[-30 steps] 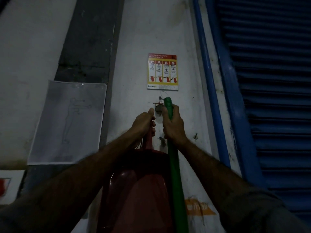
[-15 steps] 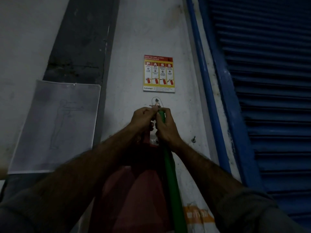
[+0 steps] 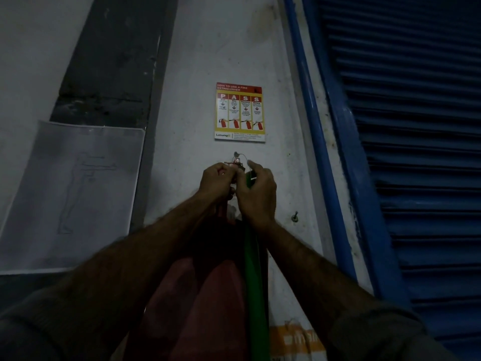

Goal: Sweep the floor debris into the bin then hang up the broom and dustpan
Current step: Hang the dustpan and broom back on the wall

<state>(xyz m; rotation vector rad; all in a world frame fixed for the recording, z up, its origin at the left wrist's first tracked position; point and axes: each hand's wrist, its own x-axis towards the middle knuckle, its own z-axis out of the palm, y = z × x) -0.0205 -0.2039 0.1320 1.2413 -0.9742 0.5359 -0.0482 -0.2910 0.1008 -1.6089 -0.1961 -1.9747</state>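
Note:
A green broom handle (image 3: pixel 256 282) stands upright against the white wall, and my right hand (image 3: pixel 256 194) grips its top end. A thin wire loop runs from that end up to a small wall hook (image 3: pixel 236 159). Left of the handle hangs the red dustpan (image 3: pixel 208 303). My left hand (image 3: pixel 218 183) grips the top of the dustpan's handle just under the hook. Both hands touch each other at the hook. The broom's head is out of view.
A fire extinguisher instruction poster (image 3: pixel 240 112) is fixed above the hook. A grey paper sheet with a sketch (image 3: pixel 75 196) hangs at the left. A blue roller shutter (image 3: pixel 406 152) fills the right side. A second screw (image 3: pixel 294 218) sticks out right of my hands.
The broom handle's top has come down from beside the hook into my right hand's grip. Both hands have closed in together right under the hook.

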